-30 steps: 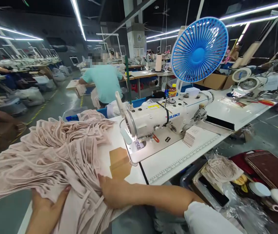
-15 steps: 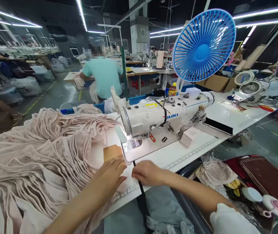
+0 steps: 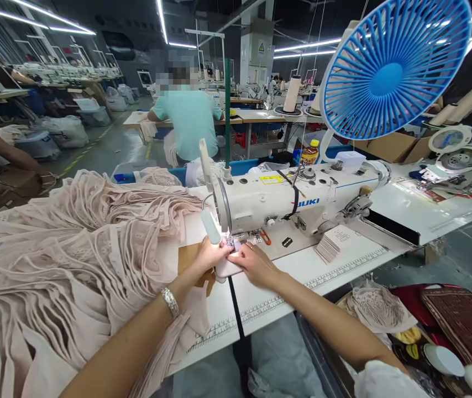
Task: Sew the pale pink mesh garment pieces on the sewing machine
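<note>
A white sewing machine (image 3: pixel 261 204) stands on the white table. Close to its needle, my left hand (image 3: pixel 213 253) has its fingers pressed together at the near left of the machine bed. My right hand (image 3: pixel 255 264) is closed just right of it, its fingertips almost meeting the left ones. What the fingertips hold is too small to tell. A black strap (image 3: pixel 235 307) runs from below the bed over the table's front edge. Under my left wrist lies a brown patch (image 3: pixel 186 258). Pale pink fabric pieces (image 3: pixel 107 265) are heaped at the left.
A blue fan (image 3: pixel 387 80) rises behind the machine. Stacked cards (image 3: pixel 332 243) and an orange tool (image 3: pixel 265 237) lie right of the needle. A person in a teal shirt (image 3: pixel 194 124) sits beyond the table. Jars and a red tray (image 3: pixel 420 298) are at lower right.
Both hands have moved up from the table's front part to the needle area. My right hand has let go of the black strap. The view has shifted left.
</note>
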`<action>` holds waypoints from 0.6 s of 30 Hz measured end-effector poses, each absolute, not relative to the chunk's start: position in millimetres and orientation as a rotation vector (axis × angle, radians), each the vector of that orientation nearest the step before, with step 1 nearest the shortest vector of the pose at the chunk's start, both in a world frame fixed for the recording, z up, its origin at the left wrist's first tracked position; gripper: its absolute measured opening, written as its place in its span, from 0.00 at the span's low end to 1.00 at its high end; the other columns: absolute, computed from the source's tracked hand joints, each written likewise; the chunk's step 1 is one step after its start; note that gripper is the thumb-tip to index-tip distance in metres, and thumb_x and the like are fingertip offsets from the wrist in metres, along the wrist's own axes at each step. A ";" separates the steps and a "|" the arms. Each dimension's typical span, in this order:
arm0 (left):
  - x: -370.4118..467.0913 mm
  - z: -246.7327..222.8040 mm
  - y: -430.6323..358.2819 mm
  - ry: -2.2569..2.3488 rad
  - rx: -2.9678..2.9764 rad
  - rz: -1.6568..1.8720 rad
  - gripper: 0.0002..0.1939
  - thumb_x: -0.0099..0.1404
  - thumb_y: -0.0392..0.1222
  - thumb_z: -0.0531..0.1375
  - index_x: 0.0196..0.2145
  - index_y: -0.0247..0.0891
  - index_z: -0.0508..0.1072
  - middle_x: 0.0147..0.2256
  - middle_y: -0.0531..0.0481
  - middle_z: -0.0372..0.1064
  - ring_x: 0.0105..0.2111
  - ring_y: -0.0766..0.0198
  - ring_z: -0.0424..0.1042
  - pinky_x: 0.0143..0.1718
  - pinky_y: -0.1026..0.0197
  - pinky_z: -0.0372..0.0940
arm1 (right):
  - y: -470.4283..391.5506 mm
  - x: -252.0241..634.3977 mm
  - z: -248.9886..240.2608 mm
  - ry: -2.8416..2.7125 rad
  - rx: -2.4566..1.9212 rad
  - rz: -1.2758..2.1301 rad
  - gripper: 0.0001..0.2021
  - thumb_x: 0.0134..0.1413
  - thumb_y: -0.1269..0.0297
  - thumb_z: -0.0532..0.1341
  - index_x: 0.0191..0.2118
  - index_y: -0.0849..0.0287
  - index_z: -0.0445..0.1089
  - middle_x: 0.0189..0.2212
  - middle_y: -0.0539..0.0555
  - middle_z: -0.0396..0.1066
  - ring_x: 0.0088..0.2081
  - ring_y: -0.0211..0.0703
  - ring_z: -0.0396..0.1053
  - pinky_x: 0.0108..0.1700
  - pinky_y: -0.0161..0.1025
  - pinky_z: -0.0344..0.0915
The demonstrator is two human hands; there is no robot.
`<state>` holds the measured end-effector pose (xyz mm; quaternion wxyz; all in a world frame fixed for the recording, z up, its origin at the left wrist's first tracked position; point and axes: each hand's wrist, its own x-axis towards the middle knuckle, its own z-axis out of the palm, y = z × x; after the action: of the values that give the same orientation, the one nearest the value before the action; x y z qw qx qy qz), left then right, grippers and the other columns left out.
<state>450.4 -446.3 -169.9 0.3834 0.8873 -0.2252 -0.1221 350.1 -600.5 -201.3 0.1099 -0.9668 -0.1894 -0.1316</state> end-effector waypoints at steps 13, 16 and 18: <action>439.5 -175.1 -435.8 -0.774 2.455 -0.299 0.07 0.59 0.36 0.57 0.23 0.39 0.66 0.29 0.50 0.70 0.33 0.59 0.70 0.36 0.60 0.60 | -606.2 356.4 -199.8 -0.323 -2.853 -0.304 0.19 0.64 0.72 0.51 0.58 0.56 0.66 0.43 0.58 0.67 0.35 0.45 0.63 0.36 0.40 0.59; 440.0 -172.5 -433.8 -0.793 2.460 -0.336 0.09 0.59 0.37 0.58 0.21 0.39 0.65 0.28 0.50 0.70 0.31 0.61 0.69 0.33 0.61 0.59 | -603.3 357.4 -196.7 -0.373 -2.894 -0.286 0.19 0.64 0.72 0.53 0.57 0.54 0.68 0.41 0.57 0.66 0.35 0.46 0.62 0.35 0.40 0.57; 440.1 -172.0 -435.3 -0.803 2.456 -0.346 0.10 0.59 0.37 0.59 0.21 0.39 0.65 0.27 0.51 0.70 0.30 0.62 0.69 0.33 0.62 0.58 | -601.7 357.2 -196.1 -0.366 -2.891 -0.305 0.18 0.64 0.73 0.53 0.55 0.56 0.69 0.40 0.58 0.66 0.38 0.47 0.63 0.36 0.40 0.57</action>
<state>440.1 -435.3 -172.0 0.2641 0.9087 -0.2969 -0.1279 357.2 -601.7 -196.1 0.1058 -0.9812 -0.1242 -0.1034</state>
